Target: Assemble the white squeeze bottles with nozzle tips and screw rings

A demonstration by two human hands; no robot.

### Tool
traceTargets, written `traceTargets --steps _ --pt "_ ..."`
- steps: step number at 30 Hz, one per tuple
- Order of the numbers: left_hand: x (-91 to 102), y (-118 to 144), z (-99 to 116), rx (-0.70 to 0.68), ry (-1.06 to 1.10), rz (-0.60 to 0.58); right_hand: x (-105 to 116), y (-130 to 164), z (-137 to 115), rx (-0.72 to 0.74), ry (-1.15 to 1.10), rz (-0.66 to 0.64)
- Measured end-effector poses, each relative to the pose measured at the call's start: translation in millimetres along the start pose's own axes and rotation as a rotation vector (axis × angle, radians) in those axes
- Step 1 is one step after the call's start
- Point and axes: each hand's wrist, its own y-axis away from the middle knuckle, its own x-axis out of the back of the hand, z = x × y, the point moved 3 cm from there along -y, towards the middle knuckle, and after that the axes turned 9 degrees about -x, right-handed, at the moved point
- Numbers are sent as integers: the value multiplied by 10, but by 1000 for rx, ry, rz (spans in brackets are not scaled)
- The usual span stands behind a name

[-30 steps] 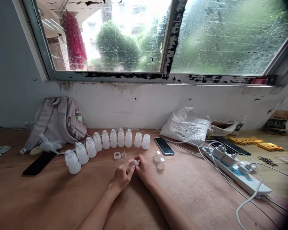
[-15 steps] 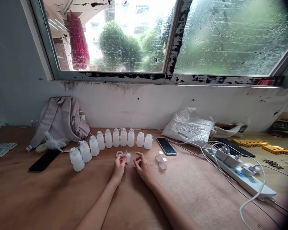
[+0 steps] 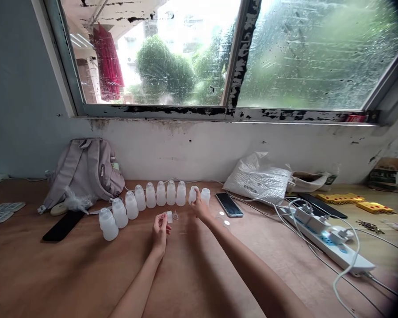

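My left hand (image 3: 160, 231) is closed around a small white bottle collar (image 3: 169, 216), pinched between thumb and fingertips. Just right of it, a clear ring-shaped piece (image 3: 175, 215) lies on the table. My right hand (image 3: 201, 207) reaches to the back row, its fingers on a frosted baby bottle (image 3: 192, 194) without a cap. Beside that hand stands another uncapped frosted bottle (image 3: 205, 196), partly behind the fingers. Several frosted bottles with clear domed caps (image 3: 161, 193) curve away to the left. Two clear caps (image 3: 226, 223) sit right of my right forearm, partly hidden by it.
A phone (image 3: 230, 205) lies right of the bottles, before a silver plastic mailer (image 3: 258, 179). The power strip (image 3: 328, 240) and its loose cables take up the right side. Left are a grey backpack (image 3: 86, 170) and a flat black object (image 3: 63, 226). Wall and window rise behind.
My right hand has moved forward from near the left hand to an uncapped bottle in the row. The left hand keeps the collar and has shifted slightly left. The view has tilted slightly.
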Motion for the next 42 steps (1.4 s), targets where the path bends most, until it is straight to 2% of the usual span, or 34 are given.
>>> traceTargets --steps 4,8,10,13,15,20,22,25,30,34,38,42 --pt "12 -7 -4 7 56 21 139 80 -24 12 37 83" --pt "7 -1 22 0 124 21 303 414 -58 74 22 171" --pt "-12 11 37 -3 158 7 375 621 -69 193 -84 272" --pt "-58 39 40 11 191 -31 388 882 -32 203 -232 339" --pt "-91 61 33 31 185 -68 323 1005 -33 180 -294 267" --pt "-128 104 52 23 149 -114 70 1205 -169 221 -364 -64" --pt "-129 113 71 13 160 -128 -1 1252 -200 228 -380 -119" --pt "-120 112 94 4 160 -156 -44 1275 -185 245 -317 -104" --pt "-96 71 117 -28 103 -182 -1 1232 -123 369 -99 20" --pt "-103 59 108 -12 98 -226 35 1216 -116 395 -98 35" --pt "-108 66 113 3 117 -241 104 1234 -166 337 -171 -17" --pt "-117 52 140 68 251 -335 184 1258 -244 276 -292 -168"
